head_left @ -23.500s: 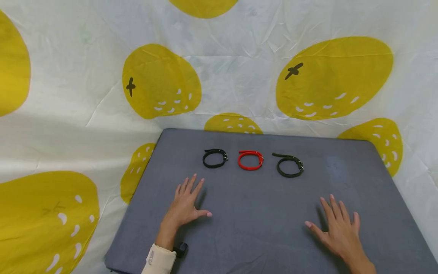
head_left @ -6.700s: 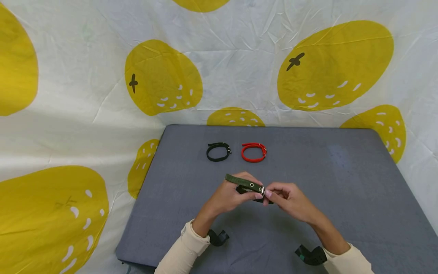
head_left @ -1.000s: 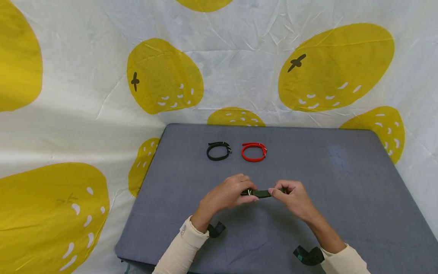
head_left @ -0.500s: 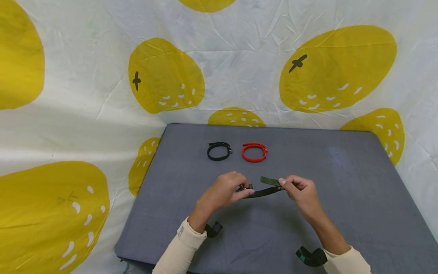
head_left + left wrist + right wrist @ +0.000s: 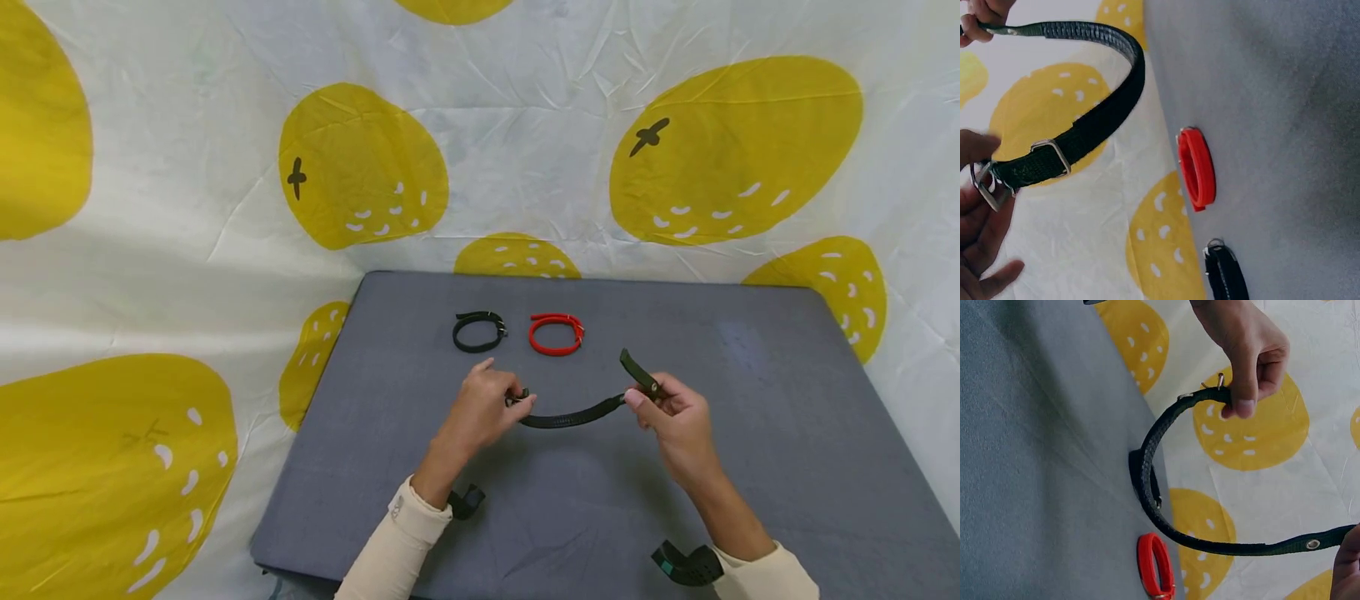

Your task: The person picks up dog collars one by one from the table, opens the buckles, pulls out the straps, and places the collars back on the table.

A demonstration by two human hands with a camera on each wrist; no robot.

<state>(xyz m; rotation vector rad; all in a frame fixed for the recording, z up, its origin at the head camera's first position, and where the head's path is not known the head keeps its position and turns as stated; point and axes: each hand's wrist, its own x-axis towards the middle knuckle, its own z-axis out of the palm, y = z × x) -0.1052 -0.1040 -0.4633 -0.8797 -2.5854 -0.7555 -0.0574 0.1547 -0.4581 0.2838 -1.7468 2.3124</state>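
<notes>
A dark green pet collar (image 5: 570, 418) hangs unbuckled in a shallow curve between both hands, above the table. My left hand (image 5: 480, 404) pinches its buckle end; the metal buckle (image 5: 991, 190) shows at the fingers in the left wrist view. At the other end, my right hand (image 5: 678, 425) pinches the strap near the holes, and the free tip sticks up past the fingers. A metal eyelet (image 5: 1313, 544) is visible there in the right wrist view. Farther back lie a black collar (image 5: 454, 335) and a red collar (image 5: 556, 351), both buckled into loops.
The grey table (image 5: 750, 467) carries the two buckled collars towards its far side. Behind it hangs a white cloth (image 5: 525, 183) with yellow fruit prints. Dark wrist mounts (image 5: 686, 564) sit below the sleeves.
The green collar's strap has come out of its buckle, and its loop is now stretched into one open length. My hands have moved apart. The black and red collars stay put.
</notes>
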